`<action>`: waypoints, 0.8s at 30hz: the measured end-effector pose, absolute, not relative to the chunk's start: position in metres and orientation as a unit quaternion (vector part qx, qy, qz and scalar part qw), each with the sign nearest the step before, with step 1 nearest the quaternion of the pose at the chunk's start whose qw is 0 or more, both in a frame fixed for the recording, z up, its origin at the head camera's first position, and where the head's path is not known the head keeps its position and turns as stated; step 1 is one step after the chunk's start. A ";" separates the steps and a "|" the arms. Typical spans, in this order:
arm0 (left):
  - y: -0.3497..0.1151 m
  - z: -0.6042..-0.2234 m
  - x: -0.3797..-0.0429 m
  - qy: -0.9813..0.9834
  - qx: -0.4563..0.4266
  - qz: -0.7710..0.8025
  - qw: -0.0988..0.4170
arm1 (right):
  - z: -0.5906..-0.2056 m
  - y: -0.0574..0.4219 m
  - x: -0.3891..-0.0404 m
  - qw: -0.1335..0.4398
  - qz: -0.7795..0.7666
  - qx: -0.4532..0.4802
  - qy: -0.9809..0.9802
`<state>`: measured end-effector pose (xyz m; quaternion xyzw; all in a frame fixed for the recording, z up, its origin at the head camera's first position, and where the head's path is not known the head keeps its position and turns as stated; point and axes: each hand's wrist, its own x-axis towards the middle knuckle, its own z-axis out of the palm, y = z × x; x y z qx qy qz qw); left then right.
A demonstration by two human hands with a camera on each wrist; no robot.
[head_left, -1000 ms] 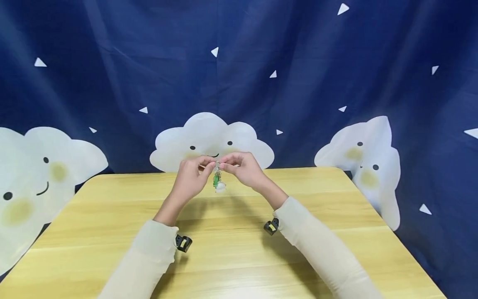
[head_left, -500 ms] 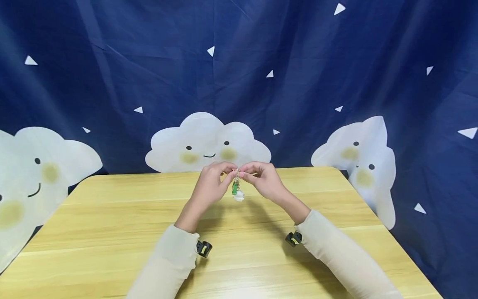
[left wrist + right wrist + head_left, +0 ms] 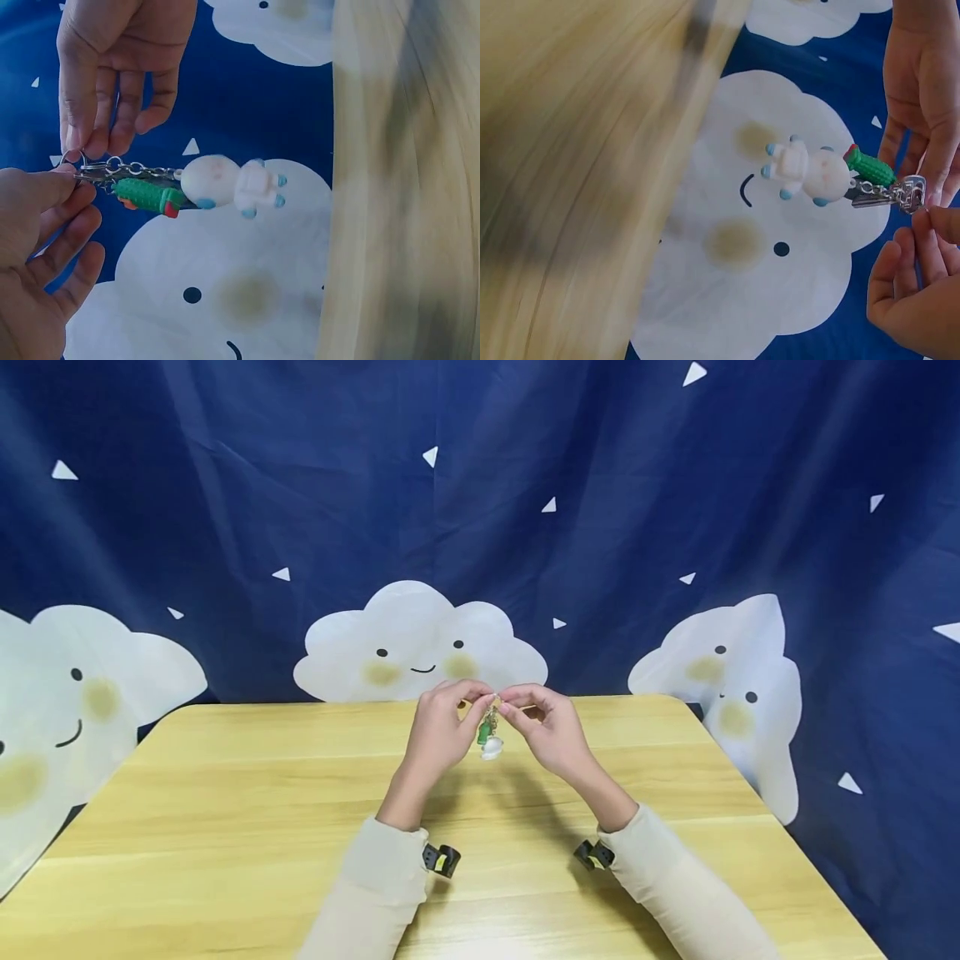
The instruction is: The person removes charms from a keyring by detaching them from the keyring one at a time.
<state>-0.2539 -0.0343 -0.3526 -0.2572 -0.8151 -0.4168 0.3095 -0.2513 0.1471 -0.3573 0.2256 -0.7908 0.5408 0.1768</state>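
A keychain (image 3: pixel 491 747) hangs between both hands above the far half of the table. From its metal rings and short chains dangle a white figurine (image 3: pixel 208 181) with blue feet and a bumpy green charm (image 3: pixel 148 195) with red parts. Flat metal pieces (image 3: pixel 871 200) hang beside them, partly hidden. My left hand (image 3: pixel 444 727) pinches the metal top between thumb and forefinger. Opposite it, my right hand (image 3: pixel 550 727) pinches the ring end (image 3: pixel 912 193) the same way, fingertips nearly touching the left ones. What exactly the fingertips cover cannot be made out.
The light wooden table (image 3: pixel 225 810) spans the foreground with rounded far corners. Behind it hangs a dark blue curtain (image 3: pixel 360 468) printed with smiling clouds and white triangles. A black wrist camera (image 3: pixel 442 860) sits at the left cuff and another camera (image 3: pixel 594 855) at the right.
Both hands have moved to the right and slightly lower with the keychain, mostly in the first half second. They pinch its top throughout. The head view shifts slightly.
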 end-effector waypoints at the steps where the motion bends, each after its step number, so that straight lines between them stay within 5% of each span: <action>1: -0.034 -0.352 -0.254 -0.814 -0.257 -0.419 0.309 | -0.357 0.148 -0.250 0.177 0.540 0.226 -0.791; 24: -0.050 -0.338 -0.249 -0.801 -0.268 -0.452 0.286 | -0.368 0.133 -0.238 0.169 0.480 0.259 -0.821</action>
